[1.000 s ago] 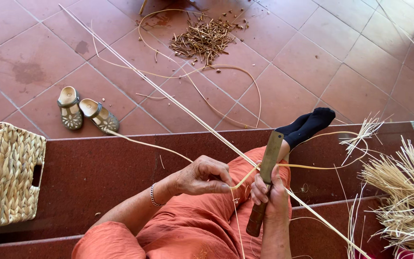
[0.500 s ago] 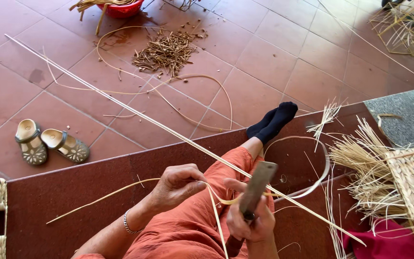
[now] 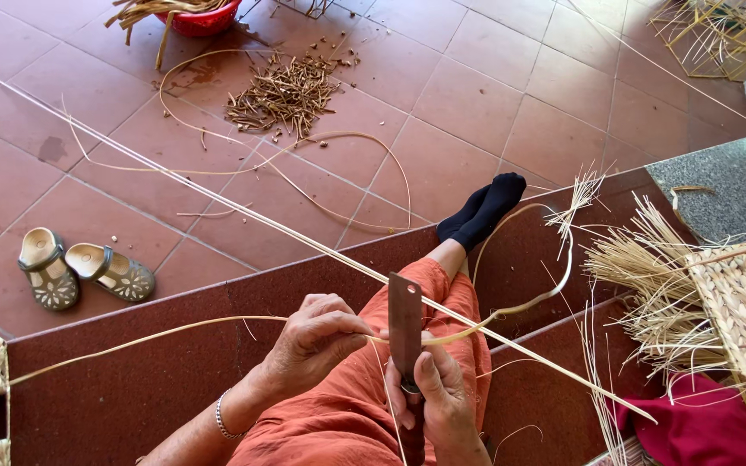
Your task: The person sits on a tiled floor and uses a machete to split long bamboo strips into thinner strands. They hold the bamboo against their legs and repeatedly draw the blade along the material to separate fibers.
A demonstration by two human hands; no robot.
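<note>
Right over the lap, a thin cane strip [image 3: 218, 326] meets the flat blade [image 3: 405, 324] — if the strip twists or the pull jerks, I judge it could split unevenly or the edge could nick a thumb. Left hand [image 3: 314, 343] pinches the strip shut-fingered; right hand [image 3: 435, 404] is clenched round the blade's handle — upright.

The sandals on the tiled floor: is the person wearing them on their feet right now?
No: the sandals lie empty on the tiles, apart from the person's foot in a black sock.
</note>
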